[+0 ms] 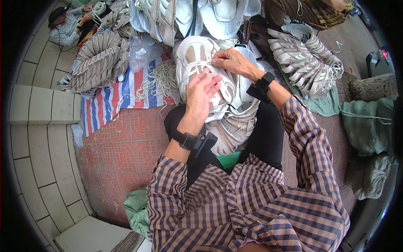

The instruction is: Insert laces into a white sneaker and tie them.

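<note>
A white-and-beige mesh shoe upper (192, 53) lies between the person's hands. The right hand (235, 64) pinches at its lacing edge, fingertips together; the left hand (200, 90) rests over its near part, fingers half-curled. Whether either grips a lace cannot be told. Left of the upper lies a tangle of thin white laces (163, 80); right, well apart, fanned pale uppers (308, 63).

The shoe (192, 53) in front of me is white with beige mesh panels, its rounded toe pointing away from me and its top facing up. I see its white lace (194, 64) crossing near the toe, partly hidden farther back.
</note>
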The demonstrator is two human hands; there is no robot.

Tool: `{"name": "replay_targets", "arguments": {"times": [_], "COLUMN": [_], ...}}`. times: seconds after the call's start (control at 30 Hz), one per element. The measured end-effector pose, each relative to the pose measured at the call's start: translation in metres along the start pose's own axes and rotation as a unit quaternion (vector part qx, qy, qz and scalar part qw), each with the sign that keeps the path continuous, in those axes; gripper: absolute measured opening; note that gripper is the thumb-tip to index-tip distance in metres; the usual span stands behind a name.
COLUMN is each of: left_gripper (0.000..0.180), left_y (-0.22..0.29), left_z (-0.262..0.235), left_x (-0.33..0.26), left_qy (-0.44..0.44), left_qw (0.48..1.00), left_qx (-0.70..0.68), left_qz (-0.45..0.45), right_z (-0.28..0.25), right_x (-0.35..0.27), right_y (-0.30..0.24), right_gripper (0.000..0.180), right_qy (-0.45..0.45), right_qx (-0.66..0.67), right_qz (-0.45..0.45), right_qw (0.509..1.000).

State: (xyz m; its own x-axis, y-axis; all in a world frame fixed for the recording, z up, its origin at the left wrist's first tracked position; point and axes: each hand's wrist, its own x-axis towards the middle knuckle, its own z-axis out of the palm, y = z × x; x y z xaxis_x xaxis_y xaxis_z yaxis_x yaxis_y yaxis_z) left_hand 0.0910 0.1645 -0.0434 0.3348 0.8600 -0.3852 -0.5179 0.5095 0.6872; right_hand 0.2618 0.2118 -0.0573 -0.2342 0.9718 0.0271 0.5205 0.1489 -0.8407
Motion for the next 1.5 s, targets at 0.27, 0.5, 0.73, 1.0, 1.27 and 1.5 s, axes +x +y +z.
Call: {"name": "replay_targets", "arguments": {"times": [0.27, 0.5, 0.73, 1.0, 1.27, 1.5], "left_gripper": [0.033, 0.017, 0.012, 0.009, 0.005, 0.005], "left_y": [-0.003, -0.007, 0.038, 0.058, 0.062, 0.074], "left_z": [-0.002, -0.014, -0.042, -0.055, -0.039, -0.029], "left_x": [0.001, 0.007, -0.024, 0.005, 0.035, 0.056], "left_qy": [0.016, 0.003, -0.026, 0.078, -0.003, -0.165], "left_qw": [1.000, 0.999, 0.993, 0.819, 0.464, 0.388], "left_qx": [0.007, 0.022, 0.108, 0.519, 0.758, 0.792], "left_qz": [0.004, -0.022, 0.046, 0.233, 0.459, 0.441], "right_z": [0.001, 0.022, 0.023, 0.047, 0.039, 0.033], "right_x": [0.027, 0.018, -0.009, 0.016, 0.024, 0.029], "right_y": [-0.015, -0.001, -0.058, -0.040, -0.021, -0.017], "right_gripper": [0.021, 0.013, 0.014, 0.017, 0.023, 0.028], "right_qy": [-0.018, 0.048, 0.100, 0.114, 0.117, 0.083], "right_qx": [-0.230, -0.309, -0.307, -0.178, 0.102, 0.082], "right_qz": [-0.016, -0.194, -0.185, -0.124, 0.004, 0.027], "right_qw": [0.973, 0.930, 0.928, 0.969, 0.988, 0.993]}}
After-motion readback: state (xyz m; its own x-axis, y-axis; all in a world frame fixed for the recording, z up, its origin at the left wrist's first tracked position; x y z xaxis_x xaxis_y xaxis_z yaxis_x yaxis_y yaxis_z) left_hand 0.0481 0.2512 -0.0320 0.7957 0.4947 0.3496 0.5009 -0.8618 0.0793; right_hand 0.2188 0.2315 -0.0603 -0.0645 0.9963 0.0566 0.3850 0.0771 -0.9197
